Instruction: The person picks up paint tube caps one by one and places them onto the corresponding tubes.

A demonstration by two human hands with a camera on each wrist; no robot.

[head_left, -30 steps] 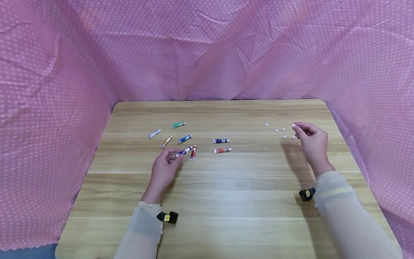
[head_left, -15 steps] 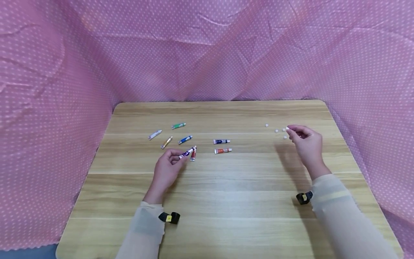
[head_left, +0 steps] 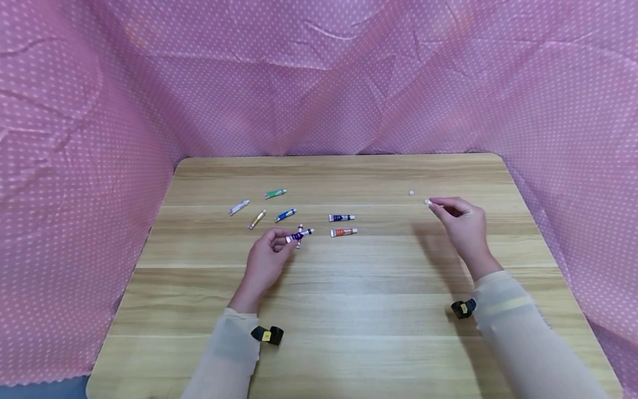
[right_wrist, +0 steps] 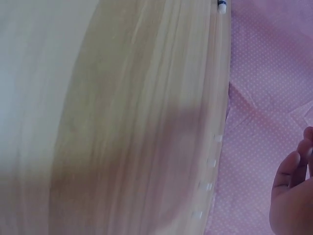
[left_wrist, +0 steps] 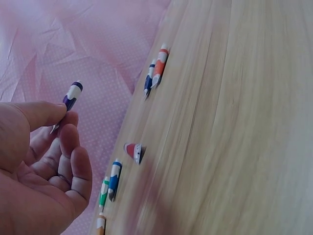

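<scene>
Fingers (head_left: 277, 237) of the left hand (head_left: 264, 260) pinch a purple paint tube (head_left: 299, 235) above the tabletop (head_left: 349, 310), just beside the red tube (head_left: 299, 228). Right hand (head_left: 461, 224) pinches a white cap (head_left: 431, 203). Capping looks under way; next, both must meet, cap lined up on the nozzle.

Both arms in sheer cream long sleeves (head_left: 518, 327), cuffs at wrists. Small black clip w/ yellow dot on each cuff: left clip (head_left: 267, 334), right clip (head_left: 462, 308). Right sleeve has paler band just behind right clip.
</scene>
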